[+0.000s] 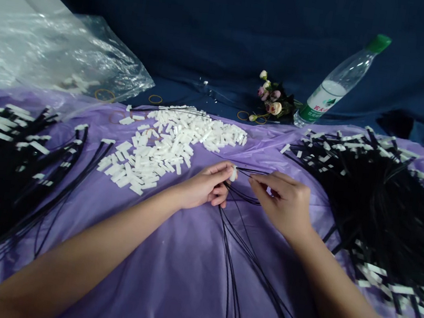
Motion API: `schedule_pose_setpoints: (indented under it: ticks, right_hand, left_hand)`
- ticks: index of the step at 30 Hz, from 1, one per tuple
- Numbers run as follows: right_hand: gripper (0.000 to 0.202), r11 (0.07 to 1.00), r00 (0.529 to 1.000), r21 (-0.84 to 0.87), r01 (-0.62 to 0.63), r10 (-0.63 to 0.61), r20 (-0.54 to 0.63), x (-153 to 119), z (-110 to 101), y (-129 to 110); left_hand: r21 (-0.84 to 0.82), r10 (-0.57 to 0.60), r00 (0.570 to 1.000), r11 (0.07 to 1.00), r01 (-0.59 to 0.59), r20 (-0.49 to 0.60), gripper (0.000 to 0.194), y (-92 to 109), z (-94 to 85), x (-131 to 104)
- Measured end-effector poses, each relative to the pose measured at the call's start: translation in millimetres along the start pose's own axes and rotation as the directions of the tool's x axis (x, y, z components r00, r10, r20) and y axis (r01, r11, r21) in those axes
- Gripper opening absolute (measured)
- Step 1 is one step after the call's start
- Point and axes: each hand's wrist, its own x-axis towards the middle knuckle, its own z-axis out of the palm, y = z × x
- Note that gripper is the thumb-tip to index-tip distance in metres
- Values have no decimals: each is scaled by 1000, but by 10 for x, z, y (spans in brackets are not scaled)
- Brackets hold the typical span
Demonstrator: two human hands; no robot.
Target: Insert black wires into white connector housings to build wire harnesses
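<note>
My left hand (212,184) pinches a small white plastic connector (234,173) upright between thumb and fingers. Thin black wires (246,193) run from it and past its fingers, and a longer bundle hangs down over the purple cloth (163,269). To the right of the connector, my right hand (283,199) is closed, thumb and forefinger pinching a black wire whose other end reaches toward the connector. Its remaining fingers curl under and are partly hidden. Just beyond my left hand lies a pile of loose white connectors (175,140).
Black wires with white connectors lie heaped at the left (1,186) and right (382,195). Behind stand a green-capped bottle (327,94) and artificial flowers (272,101). A clear plastic bag (72,53) is at the back left, with rubber bands (155,99) near it.
</note>
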Motion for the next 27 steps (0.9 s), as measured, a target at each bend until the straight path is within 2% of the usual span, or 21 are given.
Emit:
schedule_pose_setpoints:
  ticks: [9,16,19,23,27]
  right_hand:
    - [16,998,996,-37,-50,53,66,-21,-23,-6]
    - [17,996,997,-53,-74,75,26,-21,-40,-38]
    - [18,998,999,-50,-43,42,-14,-29,-25,-46]
    - [20,991,1000,-135,2,-6,-30,-44,12,-55]
    - [20,986,1000,-167,-5,1,-26,-46,39,-44]
  left_hand:
    - [83,14,998,997,-9,-65,28,36,83,-33]
    - [114,7,993,993,7,-119,32,40,134,-41]
    - [122,8,989,992,10,-147,35,34,154,-35]
    - [146,5,990,989,16,-144,35,27,160,-26]
    - [163,15,991,987,6,-131,33,21,151,-23]
